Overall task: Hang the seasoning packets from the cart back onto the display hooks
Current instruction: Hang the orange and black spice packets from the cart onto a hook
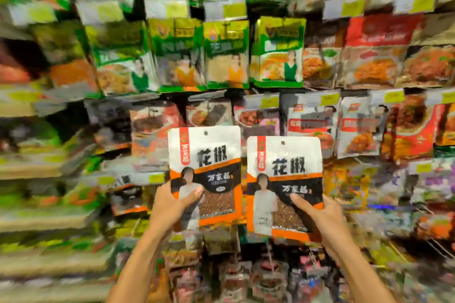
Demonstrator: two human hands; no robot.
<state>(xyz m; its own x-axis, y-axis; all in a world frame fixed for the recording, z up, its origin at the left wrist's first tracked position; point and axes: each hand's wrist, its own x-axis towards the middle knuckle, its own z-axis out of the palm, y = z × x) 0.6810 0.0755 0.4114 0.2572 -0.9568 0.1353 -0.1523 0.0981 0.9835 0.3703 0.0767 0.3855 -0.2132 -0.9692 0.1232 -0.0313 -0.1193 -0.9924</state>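
Note:
I hold up two matching seasoning packets, white on top, black and orange below, each with a small hang hole at its top edge. My left hand grips the left packet by its lower left corner, thumb across the front. My right hand grips the right packet by its lower right corner. Both packets are upright, side by side, in front of the display wall. The hooks are hidden behind hanging stock and blur. The cart is out of view.
Rows of hanging seasoning bags fill the wall: green and yellow packets above, red and white ones at the right, dark ones below. Yellow price tags stick out above the rows. The surroundings are heavily blurred.

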